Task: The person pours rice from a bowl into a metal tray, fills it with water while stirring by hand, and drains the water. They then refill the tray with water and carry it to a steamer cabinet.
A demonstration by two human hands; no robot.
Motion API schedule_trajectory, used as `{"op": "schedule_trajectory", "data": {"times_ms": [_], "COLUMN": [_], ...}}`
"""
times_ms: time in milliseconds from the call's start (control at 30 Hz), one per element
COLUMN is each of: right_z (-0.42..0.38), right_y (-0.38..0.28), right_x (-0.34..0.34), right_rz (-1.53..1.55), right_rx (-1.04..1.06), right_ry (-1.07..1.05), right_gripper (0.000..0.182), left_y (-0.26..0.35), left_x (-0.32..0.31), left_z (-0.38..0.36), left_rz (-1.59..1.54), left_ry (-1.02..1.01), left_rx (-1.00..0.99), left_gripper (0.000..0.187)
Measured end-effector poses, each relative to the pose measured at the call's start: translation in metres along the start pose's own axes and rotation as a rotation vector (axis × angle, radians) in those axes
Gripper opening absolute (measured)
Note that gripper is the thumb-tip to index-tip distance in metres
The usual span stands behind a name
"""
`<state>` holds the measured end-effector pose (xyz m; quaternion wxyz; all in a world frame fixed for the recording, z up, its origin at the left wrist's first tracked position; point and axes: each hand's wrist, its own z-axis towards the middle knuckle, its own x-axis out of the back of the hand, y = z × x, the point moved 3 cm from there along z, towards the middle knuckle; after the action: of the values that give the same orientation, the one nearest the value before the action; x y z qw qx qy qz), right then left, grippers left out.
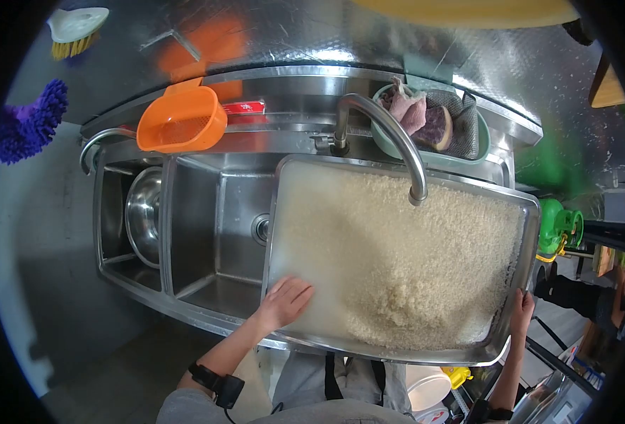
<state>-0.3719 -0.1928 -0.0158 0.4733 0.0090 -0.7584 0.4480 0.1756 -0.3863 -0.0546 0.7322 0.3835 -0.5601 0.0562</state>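
Observation:
A large rectangular metal tray (406,167) rests across the right part of the sink. Wet rice grains (425,261) are heaped in its middle and right, while cloudy whitish water (309,226) covers the left side. My left hand (288,302) reaches over the tray's front left corner, its fingers bent together just above or at the water. Whether it grips anything there is hidden. On the opposite side, my right hand (521,311) is closed around the tray's right rim near the front corner. A curved faucet (397,131) arches over the rice.
Left of the tray lies a sink basin (238,191) with a drain; beyond it, a steel bowl (145,215). An orange basket (183,120) and a pale green basket (431,160) holding cloths sit along the back. Someone in dark clothing (570,293) is at far right.

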Motion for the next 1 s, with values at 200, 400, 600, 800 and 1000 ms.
{"op": "schedule_trajectory", "data": {"times_ms": [200,400,600,800,1000], "right_z": [-0.003,-0.002,-0.006,-0.009,-0.014], "right_y": [-0.012,-0.003,-0.008,-0.019,-0.028], "right_x": [-0.002,-0.001,0.003,0.002,0.003], "right_rz": [0.006,0.004,-0.098,-0.082,-0.044], "right_rx": [0.000,-0.003,0.028,0.037,-0.011], "right_ry": [0.011,0.019,0.022,0.019,0.007], "right_gripper": [0.028,0.029,0.027,0.025,0.024], "left_y": [0.004,0.003,-0.005,-0.081,-0.129], "left_x": [0.001,-0.007,0.008,0.052,0.020], "left_z": [-0.010,-0.008,0.007,0.061,0.093], "left_rz": [0.197,0.244,0.349,-0.178,-1.476], "left_ry": [-0.331,-0.341,-0.198,0.424,0.401], "left_rx": [0.059,0.074,0.147,0.619,0.698], "left_gripper": [0.068,0.073,0.069,0.050,0.048]}}
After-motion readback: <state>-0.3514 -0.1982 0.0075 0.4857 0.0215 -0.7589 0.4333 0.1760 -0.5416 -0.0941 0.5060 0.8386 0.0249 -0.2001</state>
